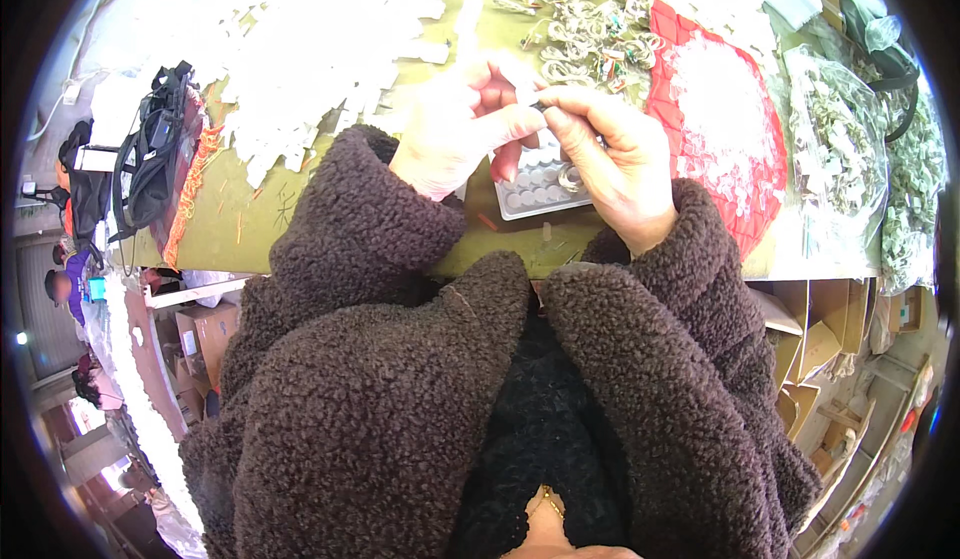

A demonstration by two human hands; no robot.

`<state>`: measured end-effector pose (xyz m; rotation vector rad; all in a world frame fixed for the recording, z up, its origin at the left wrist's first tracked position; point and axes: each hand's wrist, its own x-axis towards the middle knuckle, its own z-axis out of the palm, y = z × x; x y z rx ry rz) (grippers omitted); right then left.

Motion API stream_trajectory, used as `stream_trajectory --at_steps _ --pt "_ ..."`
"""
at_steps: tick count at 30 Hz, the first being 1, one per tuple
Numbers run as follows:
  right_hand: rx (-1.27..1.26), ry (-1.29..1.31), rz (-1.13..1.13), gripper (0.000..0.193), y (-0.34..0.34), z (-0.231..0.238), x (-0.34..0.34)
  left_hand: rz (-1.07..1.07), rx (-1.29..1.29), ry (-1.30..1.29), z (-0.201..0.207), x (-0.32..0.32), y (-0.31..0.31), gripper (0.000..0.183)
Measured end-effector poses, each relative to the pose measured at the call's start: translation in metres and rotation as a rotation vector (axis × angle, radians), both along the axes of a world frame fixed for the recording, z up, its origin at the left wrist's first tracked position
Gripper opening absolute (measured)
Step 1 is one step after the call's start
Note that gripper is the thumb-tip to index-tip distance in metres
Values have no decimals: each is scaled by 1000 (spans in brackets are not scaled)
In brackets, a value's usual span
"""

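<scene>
My left hand and my right hand meet over the green table, fingertips almost touching. Both are closed in a pinch around something small and dark, too small and too covered by the fingers to name. Below them, partly hidden by my right hand, lies a pale plastic tray with rows of round white pieces in it. A thin pale loop, perhaps cable, shows beside my right palm, against the tray. Brown fleecy sleeves cover both forearms.
Coiled cables lie beyond my hands. At right are a red cloth heaped with small white pieces and a clear bag of cables. White pieces spread at left, near black straps and orange cord. Cardboard boxes stand below.
</scene>
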<state>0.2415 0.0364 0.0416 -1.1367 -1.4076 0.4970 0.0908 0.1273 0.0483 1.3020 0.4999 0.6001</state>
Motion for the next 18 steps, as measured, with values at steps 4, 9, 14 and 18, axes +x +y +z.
stream_trajectory --at_steps 4,9,14,18 --pt "109 -107 -8 17 3 1 0 39 -12 4 1 2 0 15" --pt "-122 38 -174 14 -3 3 -9 126 -89 -124 -1 7 -4 18" --pt "-122 -8 -172 11 -3 2 -10 130 -127 -143 -2 9 -7 20" --pt "-136 22 -177 10 -7 3 -10 143 -92 -78 -3 8 -12 18"
